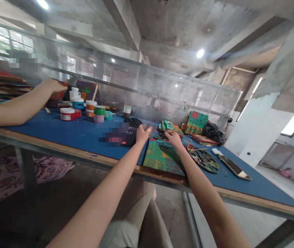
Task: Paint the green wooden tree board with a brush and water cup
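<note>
A painted board (162, 158) in green, yellow and red lies at the table's front edge between my forearms. Above its upper left corner, my left hand (144, 133) is closed around a small clear cup (147, 127), mostly hidden by the fingers. My right hand (174, 137) pinches a thin paintbrush (172, 131) over the upper part of the board. To the left of the board lies a dark tablet (130, 137). A paint-stained palette (203, 159) with a brush across it rests to the right of my right forearm.
Paint jars (100, 111) stand at the left, near another person's arm (25, 103). A painted canvas (196, 122) leans at the back right beside a dark cloth (214, 132). A phone-like object (233, 167) lies far right on the blue tabletop (85, 137). Perforated metal mesh runs behind.
</note>
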Demonstrator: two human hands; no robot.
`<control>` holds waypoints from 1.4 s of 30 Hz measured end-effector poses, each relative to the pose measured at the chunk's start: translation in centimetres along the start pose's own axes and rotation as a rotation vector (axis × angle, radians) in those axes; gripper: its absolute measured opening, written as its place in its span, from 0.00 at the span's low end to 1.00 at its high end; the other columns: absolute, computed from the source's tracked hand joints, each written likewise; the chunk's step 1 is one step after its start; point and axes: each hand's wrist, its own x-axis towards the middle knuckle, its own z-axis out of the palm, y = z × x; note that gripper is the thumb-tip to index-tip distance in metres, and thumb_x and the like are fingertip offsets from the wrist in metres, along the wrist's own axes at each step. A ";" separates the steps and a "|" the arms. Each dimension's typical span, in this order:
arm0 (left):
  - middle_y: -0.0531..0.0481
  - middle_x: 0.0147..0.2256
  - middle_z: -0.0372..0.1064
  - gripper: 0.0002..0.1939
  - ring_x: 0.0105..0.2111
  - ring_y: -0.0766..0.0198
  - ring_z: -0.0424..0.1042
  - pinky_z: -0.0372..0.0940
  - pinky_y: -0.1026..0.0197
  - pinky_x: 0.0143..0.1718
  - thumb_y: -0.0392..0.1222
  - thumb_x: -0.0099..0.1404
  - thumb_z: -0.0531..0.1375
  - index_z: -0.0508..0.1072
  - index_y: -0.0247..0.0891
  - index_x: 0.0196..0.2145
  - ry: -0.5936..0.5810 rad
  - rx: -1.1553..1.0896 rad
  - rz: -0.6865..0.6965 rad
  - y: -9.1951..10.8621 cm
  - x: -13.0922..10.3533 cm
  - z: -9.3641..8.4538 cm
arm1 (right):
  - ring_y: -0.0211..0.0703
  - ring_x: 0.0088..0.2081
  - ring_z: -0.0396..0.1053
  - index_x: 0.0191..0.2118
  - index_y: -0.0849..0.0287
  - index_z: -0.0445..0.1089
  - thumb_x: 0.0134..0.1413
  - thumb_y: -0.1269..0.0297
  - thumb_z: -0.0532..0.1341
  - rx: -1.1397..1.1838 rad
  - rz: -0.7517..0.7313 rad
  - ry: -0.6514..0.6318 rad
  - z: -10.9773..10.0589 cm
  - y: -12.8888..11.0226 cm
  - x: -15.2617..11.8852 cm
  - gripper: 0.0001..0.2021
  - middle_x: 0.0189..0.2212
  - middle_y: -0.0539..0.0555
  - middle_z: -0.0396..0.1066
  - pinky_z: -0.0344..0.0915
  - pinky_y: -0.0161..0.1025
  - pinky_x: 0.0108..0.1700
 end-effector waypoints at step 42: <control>0.37 0.49 0.70 0.20 0.50 0.52 0.69 0.62 0.57 0.50 0.46 0.60 0.59 0.67 0.33 0.48 -0.004 0.007 0.010 -0.1 0.1 -0.1 | 0.47 0.36 0.72 0.28 0.58 0.73 0.48 0.57 0.55 0.128 0.003 -0.047 -0.3 0.5 0.4 0.13 0.30 0.53 0.76 0.67 0.41 0.41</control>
